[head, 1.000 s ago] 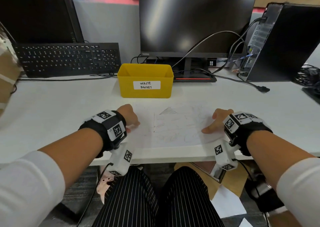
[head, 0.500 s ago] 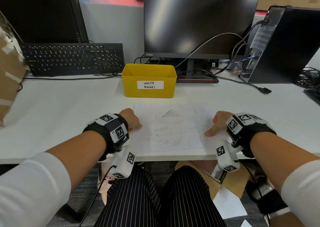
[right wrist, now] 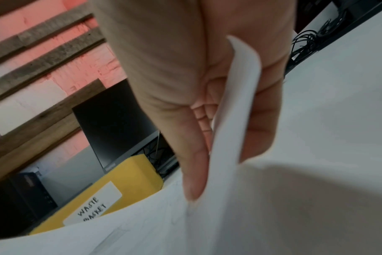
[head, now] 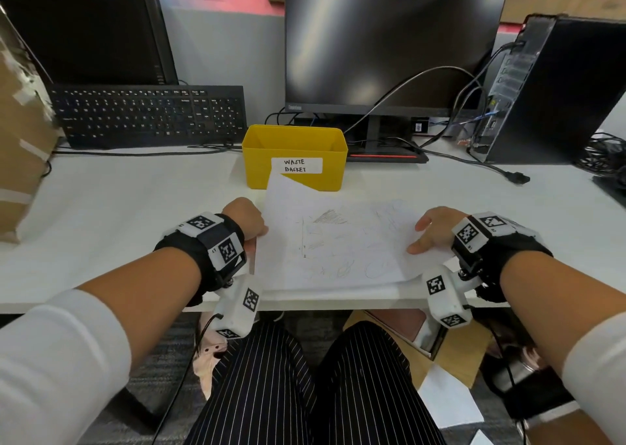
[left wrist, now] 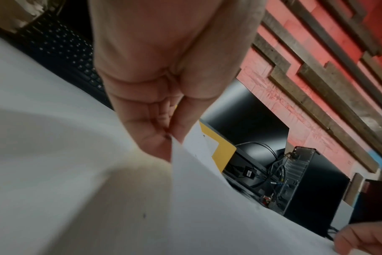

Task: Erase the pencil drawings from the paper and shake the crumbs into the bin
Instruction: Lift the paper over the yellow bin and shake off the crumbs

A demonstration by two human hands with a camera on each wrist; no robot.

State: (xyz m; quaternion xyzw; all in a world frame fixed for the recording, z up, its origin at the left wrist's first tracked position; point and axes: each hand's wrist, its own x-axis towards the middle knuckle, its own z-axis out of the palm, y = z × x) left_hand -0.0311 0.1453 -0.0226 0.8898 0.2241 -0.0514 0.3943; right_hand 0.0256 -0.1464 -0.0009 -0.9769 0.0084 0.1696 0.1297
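A white sheet of paper [head: 335,241] with faint pencil drawings is held just above the white desk [head: 118,214], its far left corner raised in front of the yellow bin [head: 294,146] labelled WASTE BASKET. My left hand [head: 249,219] pinches the paper's left edge between thumb and fingers, as the left wrist view shows on the paper [left wrist: 207,198]. My right hand [head: 432,231] pinches the right edge, thumb on top; in the right wrist view the paper [right wrist: 236,110] curls between thumb and fingers. The bin [right wrist: 120,181] stands just beyond. No eraser is in view.
A black monitor [head: 389,37] stands behind the bin, a black keyboard [head: 149,115] at the back left, a computer tower [head: 555,88] with cables at the back right. A cardboard box [head: 20,139] sits at the left edge.
Both hands have gone from resting on the paper's sides to pinching its edges, and the sheet has lifted off the desk, its far left corner rising toward the bin.
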